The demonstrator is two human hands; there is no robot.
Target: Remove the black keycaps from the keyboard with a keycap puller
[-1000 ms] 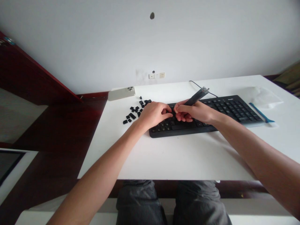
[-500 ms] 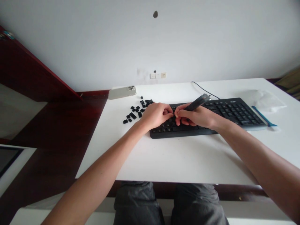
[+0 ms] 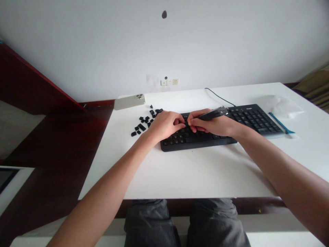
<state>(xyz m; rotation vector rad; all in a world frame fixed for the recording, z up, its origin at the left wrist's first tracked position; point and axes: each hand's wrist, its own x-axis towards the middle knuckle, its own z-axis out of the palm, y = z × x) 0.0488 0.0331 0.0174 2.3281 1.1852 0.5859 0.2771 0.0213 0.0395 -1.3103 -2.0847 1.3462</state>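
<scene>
A black keyboard (image 3: 200,140) lies at a slant on the white table, with bare key sockets at its left end. Over that left part, my left hand (image 3: 166,125) rests with thumb and fingers curled together; whatever is between its fingertips is hidden. My right hand (image 3: 209,122) grips a dark, thick pen-like tool (image 3: 212,114) with a shiny rear end. The tool slants down to the left, and its tip is covered by my fingers. Loose black keycaps (image 3: 142,127) are scattered left of the keyboard, some of them behind my left hand.
A pale phone (image 3: 128,102) lies face down at the table's back left. To the right of the keyboard are a blue brush (image 3: 281,122) and a crumpled translucent bag (image 3: 286,106). A black cable (image 3: 218,96) runs from the keyboard's rear. Wall sockets (image 3: 169,82) sit behind the table.
The view has shifted slightly, so everything on the table sits a little further left. The tool in my right hand leans lower than before. My left hand stays on the keyboard's left part.
</scene>
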